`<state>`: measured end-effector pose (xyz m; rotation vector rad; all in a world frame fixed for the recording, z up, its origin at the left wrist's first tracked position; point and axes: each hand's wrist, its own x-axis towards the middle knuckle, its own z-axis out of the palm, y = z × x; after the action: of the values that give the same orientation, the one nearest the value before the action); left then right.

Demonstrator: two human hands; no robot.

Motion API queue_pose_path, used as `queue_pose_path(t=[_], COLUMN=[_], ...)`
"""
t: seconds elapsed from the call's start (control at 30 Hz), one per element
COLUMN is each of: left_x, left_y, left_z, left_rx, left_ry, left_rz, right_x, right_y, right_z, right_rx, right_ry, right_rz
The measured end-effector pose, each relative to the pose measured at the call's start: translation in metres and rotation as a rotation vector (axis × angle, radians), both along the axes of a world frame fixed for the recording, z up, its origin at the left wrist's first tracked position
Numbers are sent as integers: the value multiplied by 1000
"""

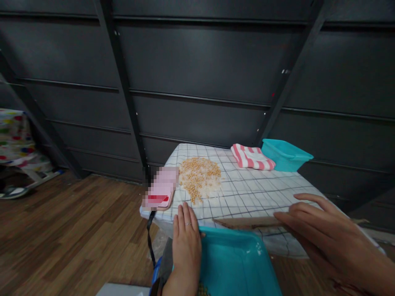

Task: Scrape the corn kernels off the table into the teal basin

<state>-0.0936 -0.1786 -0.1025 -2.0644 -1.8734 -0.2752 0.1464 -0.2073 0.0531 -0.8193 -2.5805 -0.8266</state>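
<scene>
My left hand (187, 242) lies with its fingers stretched over the left corner of a teal plastic basin (234, 259), the fingertips reaching the table's near edge. Over the table's near right side, my right hand (324, 230) hovers, fingers loosely bent and apart, with nothing visible in it. A spread pile of small round golden beads (194, 191) mixed with whitish translucent bits (210, 183) covers part of the checked tablecloth (247, 193), beyond my left hand. Some golden beads (203, 290) also show low in the basin, partly hidden by my left wrist.
A pink, partly blurred flat object (162, 187) lies at the table's left edge, with a black strap (150, 234) hanging down. A folded red-and-white striped cloth (251, 157) and a second teal container (285, 155) stand at the back right. Dark wall panels (197, 61) rise behind.
</scene>
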Motion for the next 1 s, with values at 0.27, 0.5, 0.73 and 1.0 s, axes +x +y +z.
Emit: queue_pose_path(t=[0.27, 0.5, 0.73, 1.0], left_x=[0, -1, -1, -4], left_y=[1, 1, 1, 3], left_z=[-1, -2, -5, -16], left_rx=[20, 25, 69, 86], left_ry=[0, -15, 7, -47], left_rz=[-4, -16, -12, -28], right_x=[-10, -4, -9, -25], right_y=[13, 31, 33, 46], right_z=[-26, -21, -15, -13], right_rx=[97, 191, 172, 146], right_ry=[26, 23, 56, -15], right_rz=[-96, -96, -63, -39])
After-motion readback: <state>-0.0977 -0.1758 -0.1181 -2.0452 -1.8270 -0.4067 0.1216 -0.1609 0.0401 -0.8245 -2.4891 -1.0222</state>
